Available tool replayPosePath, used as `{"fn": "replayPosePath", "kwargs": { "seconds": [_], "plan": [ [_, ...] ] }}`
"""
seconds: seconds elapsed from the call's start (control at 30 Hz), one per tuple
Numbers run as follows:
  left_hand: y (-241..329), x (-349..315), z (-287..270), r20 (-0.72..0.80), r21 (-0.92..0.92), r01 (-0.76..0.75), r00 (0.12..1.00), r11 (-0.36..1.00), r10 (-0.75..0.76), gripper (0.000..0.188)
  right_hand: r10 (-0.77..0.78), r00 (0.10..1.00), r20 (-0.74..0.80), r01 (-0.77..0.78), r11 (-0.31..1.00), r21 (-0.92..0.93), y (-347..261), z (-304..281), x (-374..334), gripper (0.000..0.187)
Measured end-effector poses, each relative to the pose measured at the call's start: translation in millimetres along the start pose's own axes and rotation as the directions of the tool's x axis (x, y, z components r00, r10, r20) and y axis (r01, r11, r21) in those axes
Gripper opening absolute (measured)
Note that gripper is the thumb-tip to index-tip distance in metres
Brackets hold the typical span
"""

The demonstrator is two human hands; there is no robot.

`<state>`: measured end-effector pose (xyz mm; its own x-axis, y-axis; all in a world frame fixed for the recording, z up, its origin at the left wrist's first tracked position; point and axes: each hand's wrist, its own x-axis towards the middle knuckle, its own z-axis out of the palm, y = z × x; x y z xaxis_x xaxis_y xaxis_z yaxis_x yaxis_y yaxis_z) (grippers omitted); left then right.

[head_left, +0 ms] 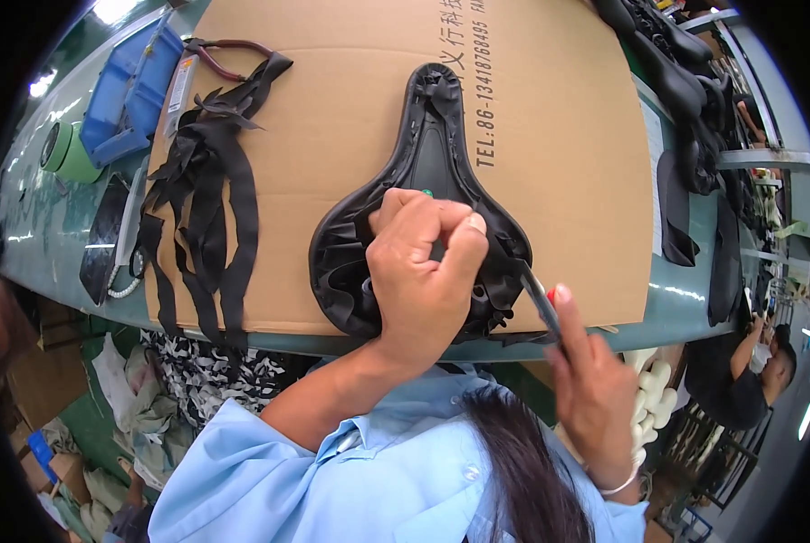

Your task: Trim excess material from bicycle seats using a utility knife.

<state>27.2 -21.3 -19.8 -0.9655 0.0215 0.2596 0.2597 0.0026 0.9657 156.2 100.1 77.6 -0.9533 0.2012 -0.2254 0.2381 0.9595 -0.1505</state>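
A black bicycle saddle [435,145] lies upside down on a cardboard sheet, narrow nose pointing away from me. Its dark cover is folded and gathered over the rim onto the underside. Above the wide rear part is my left hand [420,262], closed in a pinch with the thumb against the fingers; what it grips, if anything, cannot be made out. My right hand [590,380], slightly blurred, is closed around a utility knife [541,303]. The knife's blade end reaches the saddle's right rear edge. A small green spot shows just beyond my left knuckles.
Black fabric strips [207,199] lie left on the cardboard [586,226], beside red-handled pliers [228,56]. Further left are a blue bin [133,90], a green roll [68,152] and a dark phone [106,237]. More black saddles [672,81] are piled at right; another person [740,371] is beyond.
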Motion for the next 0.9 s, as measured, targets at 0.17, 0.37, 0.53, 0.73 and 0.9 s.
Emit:
{"fn": "replayPosePath", "kwargs": {
  "seconds": [0.17,0.37,0.53,0.73,0.9],
  "plan": [
    [23.6,1.4,-8.6,0.102,-0.360,0.311,0.950,0.880,-0.294,0.006,0.116,0.975,-0.188,-0.079,0.978,0.194,-3.5,39.9,-16.6,0.060],
    [46.8,51.6,-28.3,0.553,-0.117,0.259,0.819,0.959,-0.153,0.015,-0.119,0.932,-0.343,0.167,0.979,0.116,42.0,23.7,62.9,0.052],
    [23.4,78.6,-14.4,0.716,0.551,-0.562,0.698,0.617,-0.003,0.015,-0.210,0.916,-0.340,0.272,0.952,0.144,42.6,20.7,78.9,0.054],
    [12.7,90.7,-19.5,0.789,0.377,-0.468,0.615,0.799,-0.012,0.018,-0.242,0.884,-0.400,0.392,0.849,0.355,50.1,14.3,87.5,0.057],
    [10.3,102.6,-23.0,0.746,0.340,-0.170,0.648,0.925,-0.155,0.021,-0.361,0.895,-0.263,0.398,0.912,0.103,43.6,5.0,101.3,0.058]
  ]
}}
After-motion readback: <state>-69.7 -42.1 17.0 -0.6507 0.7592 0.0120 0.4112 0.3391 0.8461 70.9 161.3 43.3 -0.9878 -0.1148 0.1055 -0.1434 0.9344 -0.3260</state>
